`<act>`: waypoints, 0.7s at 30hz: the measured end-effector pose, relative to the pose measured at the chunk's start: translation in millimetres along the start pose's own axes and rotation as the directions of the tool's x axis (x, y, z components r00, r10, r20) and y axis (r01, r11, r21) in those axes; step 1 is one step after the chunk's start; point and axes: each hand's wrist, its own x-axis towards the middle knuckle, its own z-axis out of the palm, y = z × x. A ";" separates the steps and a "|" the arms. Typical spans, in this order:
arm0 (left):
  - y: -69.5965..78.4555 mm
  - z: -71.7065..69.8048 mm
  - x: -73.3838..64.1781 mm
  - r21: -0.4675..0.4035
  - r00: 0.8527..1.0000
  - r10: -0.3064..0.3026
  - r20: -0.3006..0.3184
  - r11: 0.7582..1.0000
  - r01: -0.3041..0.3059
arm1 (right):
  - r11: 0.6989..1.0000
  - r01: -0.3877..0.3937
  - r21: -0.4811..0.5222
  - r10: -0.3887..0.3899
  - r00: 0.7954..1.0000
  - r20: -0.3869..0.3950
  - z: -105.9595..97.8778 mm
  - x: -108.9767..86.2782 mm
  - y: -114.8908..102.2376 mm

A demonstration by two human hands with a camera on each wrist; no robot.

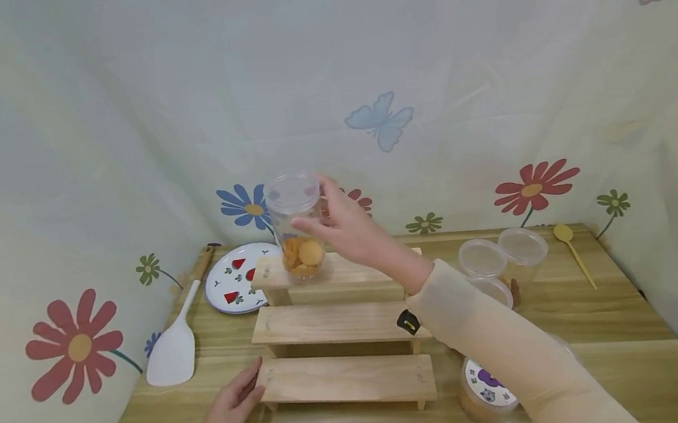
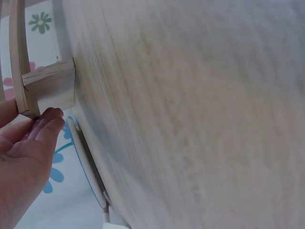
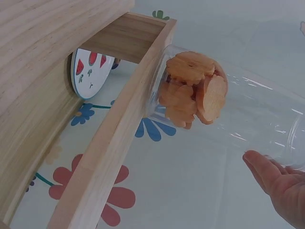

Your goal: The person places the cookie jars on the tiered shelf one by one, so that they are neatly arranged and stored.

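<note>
A tall clear jar (image 1: 283, 225) with several round orange-brown biscuits (image 3: 190, 90) at its bottom stands at the left part of the top step of a three-tier wooden rack (image 1: 338, 322). My right hand (image 1: 356, 227) holds the jar near its upper end, thumb on the near side. In the right wrist view the jar's base is right at the top board's surface, and the hand (image 3: 283, 191) is at the far end. My left hand (image 1: 229, 406) grips the left end of the lowest board (image 2: 19, 62), with the thumb on one face and fingers on the other.
Left of the rack lie a white spatula (image 1: 170, 353) and a strawberry-patterned plate (image 1: 222, 279). To the right are several clear-lidded jars (image 1: 482, 258), a jar with a printed lid (image 1: 488, 389) and a yellow spoon (image 1: 575, 252). A small black tag (image 1: 408, 322) sits on the middle board.
</note>
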 end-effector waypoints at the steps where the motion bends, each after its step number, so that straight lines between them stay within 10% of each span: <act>1: 0.3 -0.3 0.1 -0.004 1.000 0.000 -0.002 1.000 0.000 | 1.000 -0.005 -0.009 0.005 1.000 -0.001 1.0 0.8 0.1; 21: -0.2 -0.8 1.1 -0.008 1.000 -0.014 0.012 1.000 0.014 | 0.977 -0.032 -0.212 0.029 0.999 -0.016 13.9 5.4 -7.7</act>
